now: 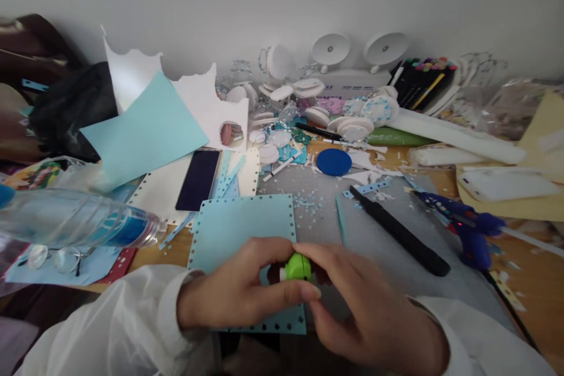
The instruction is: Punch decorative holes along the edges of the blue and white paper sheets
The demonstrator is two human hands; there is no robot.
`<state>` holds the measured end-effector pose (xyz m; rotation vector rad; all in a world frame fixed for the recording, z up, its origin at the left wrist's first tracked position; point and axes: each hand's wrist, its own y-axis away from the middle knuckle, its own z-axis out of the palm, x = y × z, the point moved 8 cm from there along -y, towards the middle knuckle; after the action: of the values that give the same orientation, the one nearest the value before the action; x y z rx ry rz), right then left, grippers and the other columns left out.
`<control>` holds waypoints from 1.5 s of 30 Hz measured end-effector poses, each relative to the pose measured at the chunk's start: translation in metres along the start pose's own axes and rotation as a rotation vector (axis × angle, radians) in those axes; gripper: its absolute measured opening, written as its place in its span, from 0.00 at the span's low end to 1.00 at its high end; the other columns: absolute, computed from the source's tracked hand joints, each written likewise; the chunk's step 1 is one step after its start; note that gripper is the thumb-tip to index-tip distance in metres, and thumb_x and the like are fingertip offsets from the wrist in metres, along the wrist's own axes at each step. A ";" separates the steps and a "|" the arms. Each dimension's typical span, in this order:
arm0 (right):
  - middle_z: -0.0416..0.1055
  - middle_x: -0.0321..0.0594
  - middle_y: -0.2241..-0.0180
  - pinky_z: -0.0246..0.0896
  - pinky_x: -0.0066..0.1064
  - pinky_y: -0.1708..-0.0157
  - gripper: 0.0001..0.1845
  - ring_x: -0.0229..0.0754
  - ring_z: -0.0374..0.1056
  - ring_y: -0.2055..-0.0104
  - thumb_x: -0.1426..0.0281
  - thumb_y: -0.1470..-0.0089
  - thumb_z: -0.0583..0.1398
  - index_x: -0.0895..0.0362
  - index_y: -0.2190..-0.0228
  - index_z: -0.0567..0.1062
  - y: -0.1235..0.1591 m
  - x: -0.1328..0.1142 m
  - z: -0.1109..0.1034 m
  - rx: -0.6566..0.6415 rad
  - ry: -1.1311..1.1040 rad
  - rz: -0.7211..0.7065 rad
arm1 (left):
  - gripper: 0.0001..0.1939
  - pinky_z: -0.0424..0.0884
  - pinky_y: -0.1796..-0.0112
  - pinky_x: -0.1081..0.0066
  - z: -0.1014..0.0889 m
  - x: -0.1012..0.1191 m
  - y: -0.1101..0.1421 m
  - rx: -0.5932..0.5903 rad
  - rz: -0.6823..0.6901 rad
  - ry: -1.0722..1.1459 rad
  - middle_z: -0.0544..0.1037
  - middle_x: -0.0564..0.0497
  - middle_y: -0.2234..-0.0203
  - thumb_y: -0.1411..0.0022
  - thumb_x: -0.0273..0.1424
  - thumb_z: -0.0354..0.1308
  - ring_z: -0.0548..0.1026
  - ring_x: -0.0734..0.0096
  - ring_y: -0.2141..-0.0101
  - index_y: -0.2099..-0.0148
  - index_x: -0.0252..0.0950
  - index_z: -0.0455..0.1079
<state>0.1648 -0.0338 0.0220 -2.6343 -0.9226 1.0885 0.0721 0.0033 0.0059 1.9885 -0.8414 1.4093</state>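
Observation:
A small green craft punch (298, 267) sits over the lower right edge of a light blue card (241, 228) whose border is punched with small holes. My left hand (240, 292) wraps round the punch from the left, thumb along its underside. My right hand (361, 305) closes on it from the right, with fingers over its top. Both white sleeves show at the bottom of the view.
A clear plastic bottle (74, 217) lies at left above a pair of glasses (55, 258). A dark phone (198, 180), a blue disc (333, 161), a black tool (399, 229), a blue glue gun (462, 226), markers (423, 83) and paper scraps crowd the desk.

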 end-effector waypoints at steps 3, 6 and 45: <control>0.74 0.48 0.60 0.74 0.38 0.64 0.26 0.47 0.73 0.61 0.76 0.49 0.50 0.61 0.47 0.57 0.002 -0.006 0.004 -0.016 0.052 0.019 | 0.18 0.61 0.72 0.74 0.003 -0.001 0.003 0.025 -0.010 -0.091 0.67 0.53 0.76 0.38 0.42 0.56 0.63 0.74 0.74 0.66 0.30 0.69; 0.74 0.52 0.61 0.75 0.39 0.66 0.27 0.49 0.73 0.63 0.78 0.51 0.48 0.64 0.47 0.56 0.003 -0.011 0.010 -0.009 0.140 0.028 | 0.16 0.62 0.71 0.74 0.008 0.001 0.004 0.008 0.000 -0.136 0.70 0.51 0.74 0.36 0.40 0.53 0.65 0.74 0.73 0.64 0.29 0.70; 0.67 0.39 0.66 0.60 0.27 0.75 0.22 0.37 0.64 0.72 0.73 0.47 0.54 0.56 0.50 0.55 0.003 0.005 0.020 -0.005 -0.357 -0.054 | 0.14 0.67 0.66 0.75 0.010 0.006 0.003 -0.138 0.196 0.052 0.72 0.47 0.69 0.33 0.39 0.49 0.70 0.72 0.68 0.63 0.32 0.66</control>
<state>0.1557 -0.0348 0.0035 -2.4446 -1.0509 1.5758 0.0773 -0.0076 0.0087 1.7987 -1.1041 1.4612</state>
